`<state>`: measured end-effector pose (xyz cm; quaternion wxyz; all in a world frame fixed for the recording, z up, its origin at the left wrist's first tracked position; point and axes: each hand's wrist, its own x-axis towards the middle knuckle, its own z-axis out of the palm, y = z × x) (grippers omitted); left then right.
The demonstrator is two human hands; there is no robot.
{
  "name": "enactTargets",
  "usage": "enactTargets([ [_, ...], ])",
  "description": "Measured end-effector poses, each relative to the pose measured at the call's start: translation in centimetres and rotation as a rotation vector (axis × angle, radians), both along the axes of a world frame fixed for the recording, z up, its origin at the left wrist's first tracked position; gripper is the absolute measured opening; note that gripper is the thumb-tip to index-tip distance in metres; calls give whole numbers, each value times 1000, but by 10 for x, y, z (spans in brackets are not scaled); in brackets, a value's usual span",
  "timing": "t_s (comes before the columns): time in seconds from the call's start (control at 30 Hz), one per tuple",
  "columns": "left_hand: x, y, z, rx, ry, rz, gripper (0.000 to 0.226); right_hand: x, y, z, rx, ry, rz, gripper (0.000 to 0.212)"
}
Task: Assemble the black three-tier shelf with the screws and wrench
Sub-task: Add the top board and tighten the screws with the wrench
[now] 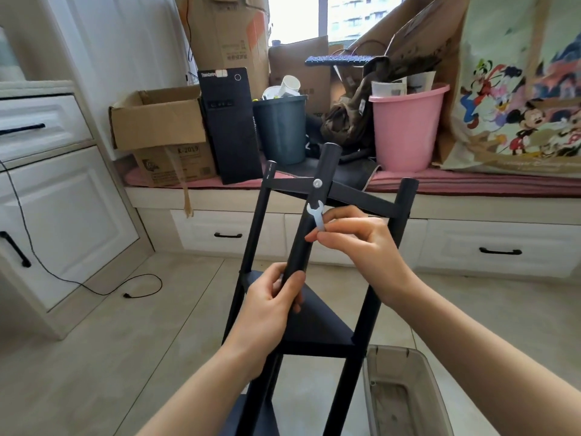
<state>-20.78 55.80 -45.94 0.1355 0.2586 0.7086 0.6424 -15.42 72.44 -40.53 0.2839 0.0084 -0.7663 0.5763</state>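
Black shelf (pixel 317 328) sits w/ its legs tilted away from me over the tiled floor (pixel 125 341), frame running from bottom centre up toward the window seat (pixel 471 184). I see my left hand (pixel 270 313) wrapped round the centre pole (pixel 309 221), grip closed on it low down, just above the middle triangular tier. Right hand (pixel 358 237) pinches the small silver wrench (pixel 315 214) by its lower end, thumb & fingertips closed on it; open jaw of the wrench points up, lying against the pole just below the screw (pixel 317 183). That screw sits where the pole crosses the top tier's crossbar; wrench not touching it.

Bkgd: pink bucket (pixel 405 127) on the seat at right, dark bin (pixel 279 127), black PC tower (pixel 231 127) & cardboard box (pixel 157 121) to its left. Beige tub (pixel 418 366) on floor at lower right, beside the shelf's right leg.
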Motion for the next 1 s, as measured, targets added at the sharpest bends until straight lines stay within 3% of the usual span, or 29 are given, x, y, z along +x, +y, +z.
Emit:
enactTargets([
  [0.17,-1,-2,6,41,-7,46,14,0,2,-3,69,92,-180,15],
  [0.3,0,-3,11,85,-46,59,15,-6,0,-9,157,42,-302,13],
  [0.63,-2,-5,14,86,-77,71,15,-35,-7,-7,62,-100,-268,15],
  [0.77,-4,-7,14,71,-53,67,11,-43,-13,-3,36,-81,-265,16],
  [1.0,-8,-10,12,53,-11,88,25,-53,-15,-4,84,51,-336,18],
])
